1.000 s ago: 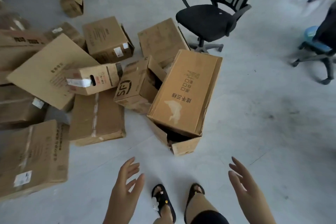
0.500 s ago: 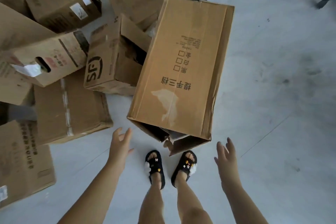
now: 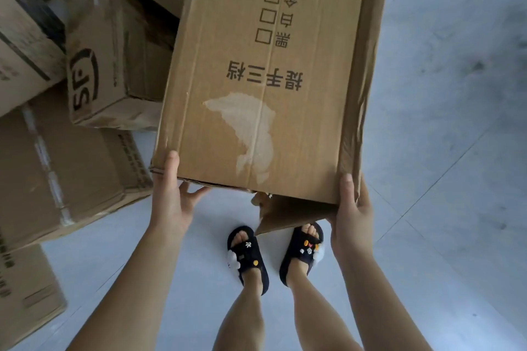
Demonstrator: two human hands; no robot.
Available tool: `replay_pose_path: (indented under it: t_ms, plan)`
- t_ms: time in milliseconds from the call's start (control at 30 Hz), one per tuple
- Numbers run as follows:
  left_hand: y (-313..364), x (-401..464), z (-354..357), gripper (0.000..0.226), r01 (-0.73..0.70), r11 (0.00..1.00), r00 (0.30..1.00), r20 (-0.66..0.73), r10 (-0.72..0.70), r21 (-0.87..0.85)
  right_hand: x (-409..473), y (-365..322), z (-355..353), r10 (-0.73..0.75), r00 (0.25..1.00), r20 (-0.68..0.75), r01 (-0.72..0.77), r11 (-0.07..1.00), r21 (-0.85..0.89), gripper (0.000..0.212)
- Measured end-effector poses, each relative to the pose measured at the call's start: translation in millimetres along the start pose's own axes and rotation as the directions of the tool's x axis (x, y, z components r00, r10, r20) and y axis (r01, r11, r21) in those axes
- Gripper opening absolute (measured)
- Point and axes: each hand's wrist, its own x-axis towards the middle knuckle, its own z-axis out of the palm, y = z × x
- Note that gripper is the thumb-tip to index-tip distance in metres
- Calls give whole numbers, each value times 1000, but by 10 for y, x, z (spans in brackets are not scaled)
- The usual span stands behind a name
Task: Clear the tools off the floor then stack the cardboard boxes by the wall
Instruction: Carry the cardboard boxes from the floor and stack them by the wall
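Both hands had closed in from empty air since half a second before: the left hand [image 3: 170, 202] gripped the long box's [image 3: 268, 80] near left corner, the right hand [image 3: 352, 225] its near right corner, above the sandals [image 3: 247, 258] and grey floor [image 3: 445, 151].

I am seeing the long printed cardboard box [image 3: 271, 71] filling the upper centre of the frame, my left hand [image 3: 171, 199] gripping its lower left corner and my right hand [image 3: 352, 216] its lower right corner. The open SF-marked cardboard box [image 3: 114, 65] is sitting just left of it, above the flat taped cardboard box [image 3: 65, 179] at left. My black sandalled feet [image 3: 273, 253] are standing on the pale grey floor [image 3: 445, 151] below centre.
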Motion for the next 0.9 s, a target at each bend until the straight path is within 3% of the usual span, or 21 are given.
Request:
replay_pose_path:
  t_ms: [67,167,467,600,767,833,900]
  plan:
    - [40,22,-6,54,32,999,999,39,-31,-21,0,-27,37,-10,999,-31,11,999,39,36]
    - [89,-25,93,71,35,999,997,64,-33,-32,17,-126,95,-28,994,-107,33,998,53,31]
    - [368,-660,333,49,29,991,999,-30,-33,-133,-305,-724,41,-139,977,-163,128,989,-77,31]
    - [631,-1280,219,62,73,979,994,-66,-87,-192,-828,-1114,29,-149,980,-134,126,978,-163,34]
    - [1043,-2216,-29,61,62,960,990,-108,-95,-272,-1653,-1631,-79,-175,981,-80,156,968,-197,34]
    - [1211,-2595,-131,56,24,957,989,-130,-64,-289,-1986,-1818,-145,-189,981,-45,177,965,-194,31]
    - [1384,-2936,-174,36,-52,949,989,-145,7,-310,-2222,-2008,-185,-226,974,10,224,954,-200,30]
